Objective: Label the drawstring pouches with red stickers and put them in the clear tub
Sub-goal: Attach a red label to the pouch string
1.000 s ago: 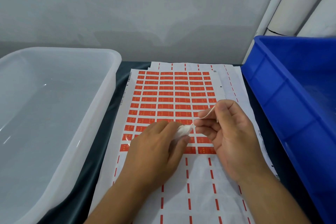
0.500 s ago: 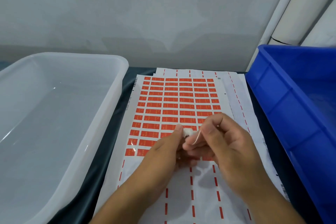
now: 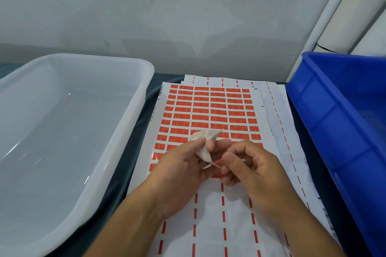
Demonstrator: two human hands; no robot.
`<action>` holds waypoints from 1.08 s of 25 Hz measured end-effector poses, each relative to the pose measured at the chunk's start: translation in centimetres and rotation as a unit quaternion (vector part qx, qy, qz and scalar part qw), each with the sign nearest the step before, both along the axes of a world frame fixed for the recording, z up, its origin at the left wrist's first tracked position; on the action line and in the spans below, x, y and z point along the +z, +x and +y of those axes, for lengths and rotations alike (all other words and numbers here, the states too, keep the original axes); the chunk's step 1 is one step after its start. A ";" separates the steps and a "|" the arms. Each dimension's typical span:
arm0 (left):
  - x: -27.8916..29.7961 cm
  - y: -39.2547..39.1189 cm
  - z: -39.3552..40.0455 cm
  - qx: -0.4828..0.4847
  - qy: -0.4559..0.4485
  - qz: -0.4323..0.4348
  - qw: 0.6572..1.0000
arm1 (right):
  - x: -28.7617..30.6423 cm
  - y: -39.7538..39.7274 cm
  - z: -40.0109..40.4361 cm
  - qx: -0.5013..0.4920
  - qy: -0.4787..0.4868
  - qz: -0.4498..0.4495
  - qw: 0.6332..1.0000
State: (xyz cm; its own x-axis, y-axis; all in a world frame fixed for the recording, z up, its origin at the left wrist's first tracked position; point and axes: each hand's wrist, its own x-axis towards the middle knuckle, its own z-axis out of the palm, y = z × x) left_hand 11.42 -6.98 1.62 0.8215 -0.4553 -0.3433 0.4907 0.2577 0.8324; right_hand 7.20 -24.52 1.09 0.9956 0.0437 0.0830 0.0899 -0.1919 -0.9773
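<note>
Head view: the left hand (image 3: 183, 165) pinches a small white pouch (image 3: 203, 144) between thumb and fingers, raised just above the sticker sheet (image 3: 208, 108). The right hand (image 3: 257, 165) has its fingers curled in at the pouch's lower end, where a thin pale string (image 3: 215, 164) and a bit of red show. It seems to grip the string or a sticker, but I cannot tell which. The tub (image 3: 144, 81) sits well apart to the left, nothing visible inside it.

Risks, as I judge them: the pouch is soft and crumpled, so a sticker pressed onto it could crease or go on crooked. If the right hand holds a sticker, it could fold onto itself or cling to a fingertip. A pull on the string could also cinch the pouch tighter and leave less flat cloth to label. A loose pinch could drop the pouch onto the sheet.

Hard to make out: whether the pouch already carries a sticker, since the hands cover its lower part. The print on the stickers is too small to read. The blue bin (image 3: 334, 123) at right is cut off by the frame, its inside mostly out of sight, as is the tub's near end.
</note>
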 end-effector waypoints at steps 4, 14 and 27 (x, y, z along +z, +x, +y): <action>-0.2 0.4 -0.6 -0.007 0.300 -0.069 0.951 | -0.1 0.1 -0.4 -0.045 0.000 0.007 0.999; -1.5 -1.0 -0.9 -0.054 0.564 -0.457 0.686 | 0.2 -0.2 -0.2 0.041 -0.001 0.018 0.999; -0.9 -1.9 -0.9 -0.109 0.440 -0.436 0.777 | 0.2 -0.2 -1.0 0.035 -0.037 -0.064 0.997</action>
State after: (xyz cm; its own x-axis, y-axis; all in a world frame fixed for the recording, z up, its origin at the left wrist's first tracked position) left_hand 9.52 -7.92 0.71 0.8531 -0.5200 0.0430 -0.4064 -0.6104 0.6799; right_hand 7.03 -25.51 1.34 0.9715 0.1227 0.2027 0.2281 -0.2528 -0.9403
